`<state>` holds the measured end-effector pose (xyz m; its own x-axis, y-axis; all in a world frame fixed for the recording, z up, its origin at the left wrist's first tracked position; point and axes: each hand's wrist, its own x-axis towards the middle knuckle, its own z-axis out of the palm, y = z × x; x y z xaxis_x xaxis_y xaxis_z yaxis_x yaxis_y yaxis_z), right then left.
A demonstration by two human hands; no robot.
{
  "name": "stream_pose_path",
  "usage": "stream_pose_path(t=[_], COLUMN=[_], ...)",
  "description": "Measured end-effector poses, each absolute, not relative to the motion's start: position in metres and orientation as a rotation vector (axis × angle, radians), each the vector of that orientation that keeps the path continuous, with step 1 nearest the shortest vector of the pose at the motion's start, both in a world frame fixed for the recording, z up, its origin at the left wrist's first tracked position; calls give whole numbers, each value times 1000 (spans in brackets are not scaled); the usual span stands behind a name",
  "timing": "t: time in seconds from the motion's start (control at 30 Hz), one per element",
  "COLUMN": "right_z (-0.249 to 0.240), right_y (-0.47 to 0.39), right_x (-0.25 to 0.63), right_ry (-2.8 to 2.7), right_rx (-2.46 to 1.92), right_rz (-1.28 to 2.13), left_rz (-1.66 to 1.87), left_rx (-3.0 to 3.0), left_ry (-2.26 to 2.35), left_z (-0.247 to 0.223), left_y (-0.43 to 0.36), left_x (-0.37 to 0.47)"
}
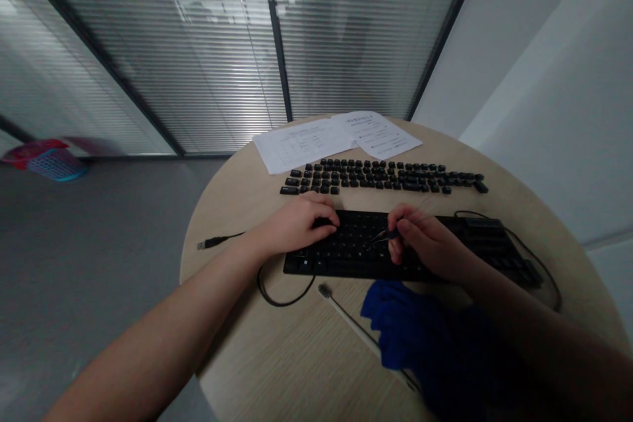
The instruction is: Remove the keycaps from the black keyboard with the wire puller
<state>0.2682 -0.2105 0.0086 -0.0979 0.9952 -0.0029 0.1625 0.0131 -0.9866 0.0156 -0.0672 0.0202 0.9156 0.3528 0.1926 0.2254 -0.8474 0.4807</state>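
My left hand [301, 221] rests over the left end of a black keyboard [346, 266]. Its thumb and forefinger are bent, with a small gap between them, and I see nothing held there. My right hand [420, 237] is closed round a thin two-pronged tool [378, 237], perhaps tweezers. The tool's tip points down and left at the middle of the keyboard. Part of the key area there looks bare of caps, while the right end still carries keys. Behind the keyboard, several loose black keycaps [366, 175] lie in rows on the table.
The round wooden table [232, 191] bears printed sheets [306, 145] at its far side. A USB plug [210, 242] lies at the left. In front of the keyboard are a slim brush [346, 316] and a crumpled blue cloth [410, 323]. A basket [52, 161] stands on the floor.
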Motion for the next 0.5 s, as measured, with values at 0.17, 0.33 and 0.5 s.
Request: stream_pose_path(t=[0.17, 0.33, 0.5], right_z=[3, 5, 10], right_y=[-212, -211, -212], right_x=[256, 251, 246], right_ry=[-1515, -1584, -1674], right_rx=[-1385, -1452, -1469], right_rz=[1122, 1043, 1000], left_rz=[368, 291, 255], left_rx=[2618, 2615, 2627], left_ry=[364, 356, 340], left_z=[18, 17, 16], left_y=[-70, -72, -71], left_x=[17, 17, 16])
